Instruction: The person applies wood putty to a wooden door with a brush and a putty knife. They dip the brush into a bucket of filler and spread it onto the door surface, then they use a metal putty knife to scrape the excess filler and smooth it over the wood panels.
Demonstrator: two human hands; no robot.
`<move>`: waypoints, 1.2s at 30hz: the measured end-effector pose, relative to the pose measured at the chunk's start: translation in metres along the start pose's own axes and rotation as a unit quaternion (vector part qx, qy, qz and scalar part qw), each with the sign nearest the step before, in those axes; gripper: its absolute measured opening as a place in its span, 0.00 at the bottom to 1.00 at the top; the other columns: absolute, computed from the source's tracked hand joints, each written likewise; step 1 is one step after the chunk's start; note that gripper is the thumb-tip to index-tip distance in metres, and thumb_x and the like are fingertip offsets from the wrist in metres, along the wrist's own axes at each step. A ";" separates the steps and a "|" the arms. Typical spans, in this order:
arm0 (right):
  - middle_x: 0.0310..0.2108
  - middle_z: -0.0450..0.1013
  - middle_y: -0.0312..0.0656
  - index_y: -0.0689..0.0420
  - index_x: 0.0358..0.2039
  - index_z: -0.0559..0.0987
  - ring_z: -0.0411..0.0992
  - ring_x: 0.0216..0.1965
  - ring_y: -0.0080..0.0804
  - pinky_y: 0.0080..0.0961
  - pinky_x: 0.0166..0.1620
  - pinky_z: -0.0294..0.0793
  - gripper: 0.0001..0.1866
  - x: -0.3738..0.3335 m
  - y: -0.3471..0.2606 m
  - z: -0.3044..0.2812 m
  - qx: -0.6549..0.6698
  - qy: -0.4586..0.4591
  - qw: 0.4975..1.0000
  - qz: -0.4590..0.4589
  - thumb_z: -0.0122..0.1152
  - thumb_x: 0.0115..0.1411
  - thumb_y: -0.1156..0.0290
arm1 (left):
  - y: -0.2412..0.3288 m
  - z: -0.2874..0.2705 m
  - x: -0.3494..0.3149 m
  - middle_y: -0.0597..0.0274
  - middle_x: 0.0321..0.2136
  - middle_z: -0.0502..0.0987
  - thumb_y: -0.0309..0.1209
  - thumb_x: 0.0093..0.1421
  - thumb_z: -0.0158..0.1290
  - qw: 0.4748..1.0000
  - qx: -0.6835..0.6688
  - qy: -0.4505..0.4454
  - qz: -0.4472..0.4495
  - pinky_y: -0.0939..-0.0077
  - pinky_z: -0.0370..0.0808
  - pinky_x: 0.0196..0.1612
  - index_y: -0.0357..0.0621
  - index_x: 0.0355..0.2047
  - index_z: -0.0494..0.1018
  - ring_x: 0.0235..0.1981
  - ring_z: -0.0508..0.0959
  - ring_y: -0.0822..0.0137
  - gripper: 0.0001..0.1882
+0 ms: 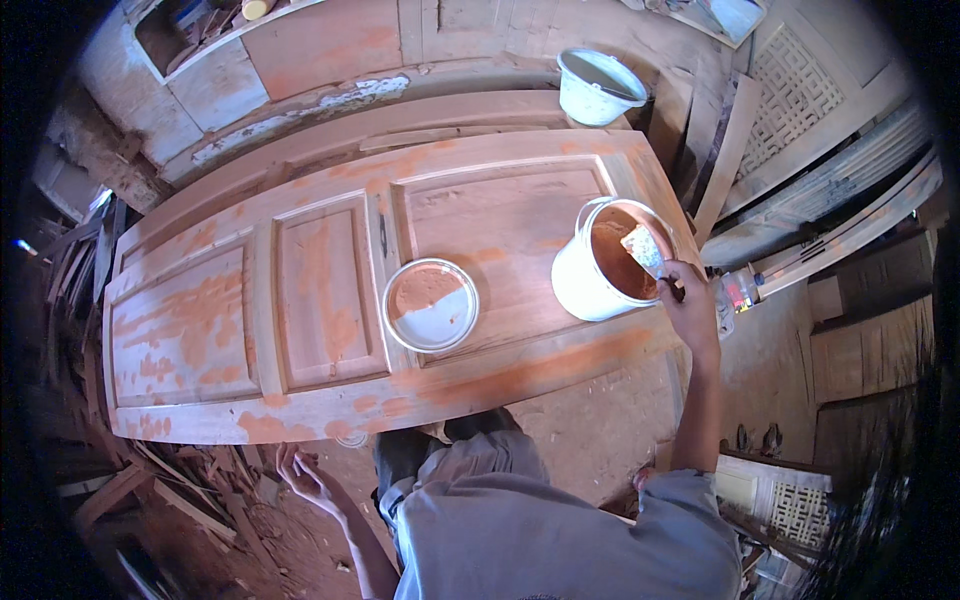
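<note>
Room: dusty floor, wood scraps heaped at left, lattice panel at far right.
Surface: panelled door lying flat, smeared orange.
Around: round white lid, paste-coated, mid-door; pale green bucket beyond the far edge.
White bucket: on the door's right part, holding orange paste.
Right grip: closed round a scraper, blade over the white bucket's mouth, hand hiding some rim.
Left grip: open, empty, near the door's front edge.

Gap between lid and white bucket
</note>
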State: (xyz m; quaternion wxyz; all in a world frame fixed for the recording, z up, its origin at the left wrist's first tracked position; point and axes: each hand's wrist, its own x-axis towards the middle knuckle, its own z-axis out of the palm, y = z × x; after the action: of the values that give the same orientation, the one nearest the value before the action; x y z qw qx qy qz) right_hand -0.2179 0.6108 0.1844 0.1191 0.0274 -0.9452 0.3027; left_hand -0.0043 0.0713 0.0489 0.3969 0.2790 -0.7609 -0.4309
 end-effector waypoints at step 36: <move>0.33 0.75 0.52 0.53 0.44 0.77 0.75 0.38 0.52 0.42 0.38 0.73 0.12 0.035 -0.019 0.006 -0.293 -0.155 0.942 0.049 0.57 0.60 0.67 | -0.082 -0.021 0.081 0.58 0.51 0.72 0.32 0.69 0.46 0.996 -0.062 0.015 -0.061 0.78 0.71 0.32 0.35 0.43 0.73 0.28 0.69 0.73 0.12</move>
State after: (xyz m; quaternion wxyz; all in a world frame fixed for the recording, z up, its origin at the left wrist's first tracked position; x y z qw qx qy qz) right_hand -0.2505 0.5928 0.1986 -0.0409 -0.0090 -0.9991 0.0096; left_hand -0.0229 -0.0390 0.0136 0.3976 0.3064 -0.7081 -0.4966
